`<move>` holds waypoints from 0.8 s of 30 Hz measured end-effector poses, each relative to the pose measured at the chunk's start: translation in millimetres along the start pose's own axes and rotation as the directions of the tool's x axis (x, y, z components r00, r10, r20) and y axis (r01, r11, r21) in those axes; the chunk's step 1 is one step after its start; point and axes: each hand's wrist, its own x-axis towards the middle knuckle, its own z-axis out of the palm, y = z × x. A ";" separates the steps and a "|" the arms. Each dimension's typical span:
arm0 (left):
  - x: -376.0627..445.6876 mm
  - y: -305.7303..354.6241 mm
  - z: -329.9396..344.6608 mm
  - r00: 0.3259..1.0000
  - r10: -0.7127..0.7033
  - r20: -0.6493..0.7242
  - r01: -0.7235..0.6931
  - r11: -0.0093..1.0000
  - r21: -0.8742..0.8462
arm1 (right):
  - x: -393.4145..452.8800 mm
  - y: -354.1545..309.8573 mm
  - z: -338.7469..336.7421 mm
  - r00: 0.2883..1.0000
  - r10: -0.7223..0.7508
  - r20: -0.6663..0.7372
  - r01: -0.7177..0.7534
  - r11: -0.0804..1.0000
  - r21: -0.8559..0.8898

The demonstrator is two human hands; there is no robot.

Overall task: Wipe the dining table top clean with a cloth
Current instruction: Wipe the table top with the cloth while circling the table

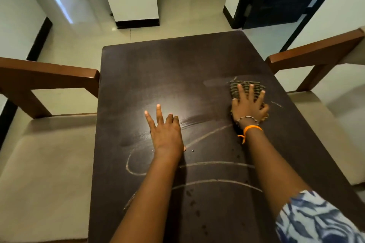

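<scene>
Head view: two hands (166, 132), one cloth (245, 87).

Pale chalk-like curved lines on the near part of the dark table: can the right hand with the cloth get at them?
Probably yes: the lines lie nearer than the right hand, with nothing between.

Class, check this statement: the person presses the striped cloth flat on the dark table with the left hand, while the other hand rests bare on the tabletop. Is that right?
Not quite. The head view shows the right hand pressing the striped cloth flat on the dark table, while the left hand rests bare on the tabletop. The rest stands.
</scene>
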 end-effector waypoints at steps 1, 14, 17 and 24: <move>0.0 -0.1 0.3 1.000 0.000 0.005 0.000 1.000 0.000 | -4.6 -16.1 4.4 0.999 -0.046 0.002 0.046 0.999 -0.017; 10.3 25.4 -8.5 0.999 -0.037 0.020 0.039 0.989 -0.145 | 30.4 -29.4 4.6 0.792 -0.589 0.160 0.602 0.798 -0.043; 24.9 50.2 -15.8 1.000 0.003 0.020 -0.001 0.991 -0.132 | 72.6 38.9 -13.1 0.927 -0.360 0.107 0.364 0.931 -0.020; 33.8 73.2 -10.2 1.000 -0.010 0.016 0.011 0.999 -0.032 | 104.8 47.9 -10.7 0.998 0.059 0.014 -0.060 0.997 0.038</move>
